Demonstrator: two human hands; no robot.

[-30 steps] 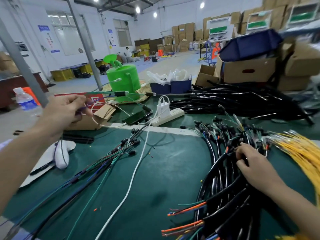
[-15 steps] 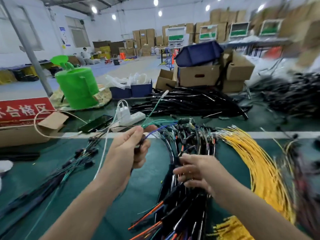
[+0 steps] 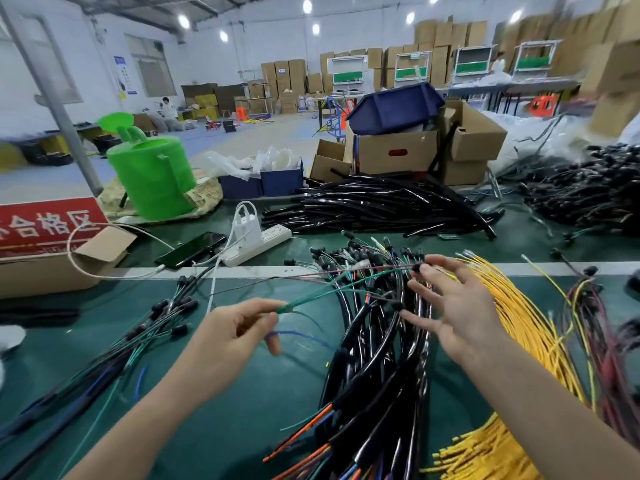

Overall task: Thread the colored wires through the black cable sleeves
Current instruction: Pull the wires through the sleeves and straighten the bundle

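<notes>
Wires take up most of the head view, spread over a green surface (image 3: 242, 410). The left grip (image 3: 235, 327) pinches a thin green wire (image 3: 294, 305) between thumb and forefinger. A blue wire (image 3: 294, 333) loops just under the same fingers, but I cannot tell whether it is gripped too. The green wire is slender and slightly bowed. Its long axis runs from the left grip up and to the right, and its far end points at a small black connector (image 3: 417, 268). That connector sits right at the forefinger tip of the right grip (image 3: 460, 306). The right grip is released, with its fingers splayed and straight, and it hovers over or lightly touches the sleeved bundle (image 3: 374, 358).

The bundle is a thick sheaf of glossy black sleeves lying between the two arms. It runs lengthwise from the near edge towards the far side. Bare orange wire ends (image 3: 301, 434) stick out of the sleeves at the near end, and small black connectors fan out at the far end.

Yellow wires (image 3: 519, 323) lie just right of the bundle, roughly parallel to it. A thinner bundle of dark and green wires (image 3: 104, 358) slants across the left of the surface.

Farther back lies a pile of empty black sleeves (image 3: 381, 206). Near it are a white power strip (image 3: 259, 244), a dark phone (image 3: 190, 249) and a green watering can (image 3: 152, 178).
</notes>
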